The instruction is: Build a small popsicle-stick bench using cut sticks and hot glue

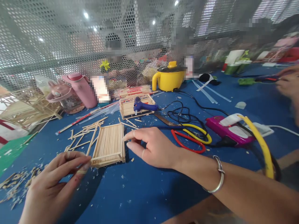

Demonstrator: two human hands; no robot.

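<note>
A small tray of thin wooden sticks [108,141] lies on the blue table, with raised rails along its sides. My left hand [58,177] is closed in a pinch at the tray's near left corner. From its fingertips a thin wooden stick [92,139] slants up along the tray's left side. My right hand [153,147] reaches in from the right. Its index fingertip is at the tray's right rail, apparently touching it, while thumb and index finger stay apart with nothing between them. Loose sticks [80,143] are scattered left of the tray.
Behind the tray, a blue glue gun [146,106] rests on another stick frame [123,113]. Scissors with red and yellow handles [189,146] lie beyond my right hand. A magenta device [230,132], a yellow pot [171,79] and a pink bottle [81,90] stand around. Another person's hand [289,81] is at far right.
</note>
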